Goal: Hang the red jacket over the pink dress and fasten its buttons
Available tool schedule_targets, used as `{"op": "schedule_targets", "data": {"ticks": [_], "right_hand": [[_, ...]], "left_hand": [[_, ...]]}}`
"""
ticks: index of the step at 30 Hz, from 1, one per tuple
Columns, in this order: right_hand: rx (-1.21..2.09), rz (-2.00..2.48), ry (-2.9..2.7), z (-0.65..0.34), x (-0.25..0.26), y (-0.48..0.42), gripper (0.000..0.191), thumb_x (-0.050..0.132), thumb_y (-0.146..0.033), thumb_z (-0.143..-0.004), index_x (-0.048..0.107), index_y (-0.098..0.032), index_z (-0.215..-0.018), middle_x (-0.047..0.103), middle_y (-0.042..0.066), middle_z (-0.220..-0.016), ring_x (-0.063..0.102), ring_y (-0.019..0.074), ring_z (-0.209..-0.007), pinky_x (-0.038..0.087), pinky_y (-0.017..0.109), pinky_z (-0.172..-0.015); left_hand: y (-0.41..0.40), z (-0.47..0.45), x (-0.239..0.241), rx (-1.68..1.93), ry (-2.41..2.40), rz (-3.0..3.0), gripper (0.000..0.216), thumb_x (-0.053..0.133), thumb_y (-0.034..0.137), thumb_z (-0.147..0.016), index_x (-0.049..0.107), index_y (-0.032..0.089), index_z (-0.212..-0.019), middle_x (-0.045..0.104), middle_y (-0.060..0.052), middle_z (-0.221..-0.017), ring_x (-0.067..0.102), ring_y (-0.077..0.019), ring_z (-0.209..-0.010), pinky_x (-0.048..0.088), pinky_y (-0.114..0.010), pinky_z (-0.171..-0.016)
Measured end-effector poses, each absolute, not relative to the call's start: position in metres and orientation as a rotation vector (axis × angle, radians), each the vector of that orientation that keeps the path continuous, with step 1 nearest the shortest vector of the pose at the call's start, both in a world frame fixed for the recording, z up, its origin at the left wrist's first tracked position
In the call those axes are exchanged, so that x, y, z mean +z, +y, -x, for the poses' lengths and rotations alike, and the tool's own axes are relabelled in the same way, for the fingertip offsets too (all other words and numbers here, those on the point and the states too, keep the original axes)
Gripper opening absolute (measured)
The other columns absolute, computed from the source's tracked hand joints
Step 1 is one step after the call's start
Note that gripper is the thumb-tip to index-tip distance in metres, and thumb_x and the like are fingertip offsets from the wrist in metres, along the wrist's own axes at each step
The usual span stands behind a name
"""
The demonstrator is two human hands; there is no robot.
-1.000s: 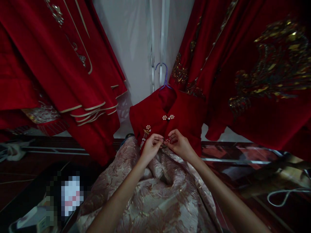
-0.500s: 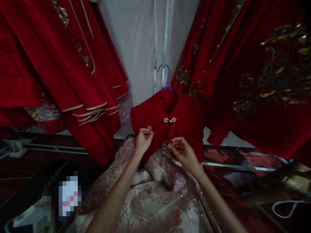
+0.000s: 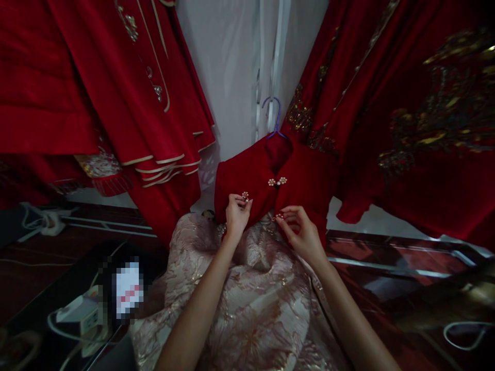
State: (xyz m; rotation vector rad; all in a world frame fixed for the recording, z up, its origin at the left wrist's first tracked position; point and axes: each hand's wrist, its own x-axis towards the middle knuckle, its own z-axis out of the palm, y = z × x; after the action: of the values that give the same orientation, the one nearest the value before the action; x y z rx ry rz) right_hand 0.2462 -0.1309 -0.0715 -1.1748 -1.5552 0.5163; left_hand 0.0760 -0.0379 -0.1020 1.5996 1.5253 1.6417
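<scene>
A red garment [image 3: 242,178] with an open V-neck hangs on a purple hanger [image 3: 277,116]. At its upper front a pearl flower frog clasp [image 3: 277,182] is fastened across the two edges. Lower on the left panel, my left hand [image 3: 235,216] pinches one half of another clasp, a pearl flower piece [image 3: 245,196], between thumb and fingers. The matching half, a flower piece with a small loop [image 3: 279,217], is held between the thumb and forefinger of my right hand [image 3: 303,232]. A gap separates the two halves, and the front edges below the upper clasp lie apart.
Pale brocade cloth [image 3: 255,319] with a floral pattern spreads below my hands. Red garments with light trim [image 3: 150,129] hang at left, and sequinned red ones [image 3: 371,196] at right. A white power strip with cables [image 3: 83,314] lies at lower left.
The view has shifted, so the scene sits further right and slightly higher. Both hands keep their pinch on the clasp halves, with the gap between them about the same.
</scene>
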Motion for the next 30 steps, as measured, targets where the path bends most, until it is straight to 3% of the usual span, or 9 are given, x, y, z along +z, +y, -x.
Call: {"op": "schedule_targets", "data": {"ticks": [9,15,24,30], "right_hand": [[0.578,1.192,-1.692,-0.254,-0.08,-0.119,0.024,0.051,-0.035,-0.086,0.059,-0.022,-0.104,0.064,0.005,-0.093,0.061,0.0155,-0.076,0.053,0.029,-0.068],[0.645,1.201,-1.691,-0.247,-0.086,-0.114,0.028,0.052,-0.033,-0.085,0.059,-0.022,-0.11,0.064,0.006,-0.099,0.063,0.0149,-0.079,0.055,0.028,-0.068],[0.752,1.184,-1.635,-0.251,-0.079,-0.114,0.024,0.052,-0.035,-0.085,0.062,-0.023,-0.104,0.065,0.006,-0.105,0.065,0.0154,-0.081,0.054,0.026,-0.068],[0.848,1.195,-1.594,-0.257,-0.076,-0.112,0.026,0.054,-0.038,-0.085,0.061,-0.024,-0.105,0.065,0.006,-0.104,0.065,0.0168,-0.081,0.054,0.029,-0.071]], "left_hand": [[-0.037,-0.086,-0.094,1.699,1.508,-1.682,0.013,0.056,0.025,-0.079,0.048,0.018,-0.086,0.056,-0.001,-0.081,0.055,-0.0082,-0.062,0.044,-0.02,-0.06],[-0.04,-0.08,-0.096,1.67,1.423,-1.657,0.016,0.06,0.024,-0.076,0.051,0.018,-0.088,0.059,-0.001,-0.079,0.057,-0.009,-0.066,0.046,-0.02,-0.061],[-0.047,-0.077,-0.098,1.669,1.257,-1.515,0.019,0.049,0.033,-0.086,0.059,0.017,-0.091,0.065,-0.006,-0.09,0.061,-0.0119,-0.081,0.048,-0.024,-0.074],[-0.053,-0.078,-0.075,1.51,1.19,-1.569,0.02,0.057,0.034,-0.081,0.063,0.018,-0.091,0.068,-0.005,-0.087,0.063,-0.0122,-0.077,0.048,-0.02,-0.065]]}}
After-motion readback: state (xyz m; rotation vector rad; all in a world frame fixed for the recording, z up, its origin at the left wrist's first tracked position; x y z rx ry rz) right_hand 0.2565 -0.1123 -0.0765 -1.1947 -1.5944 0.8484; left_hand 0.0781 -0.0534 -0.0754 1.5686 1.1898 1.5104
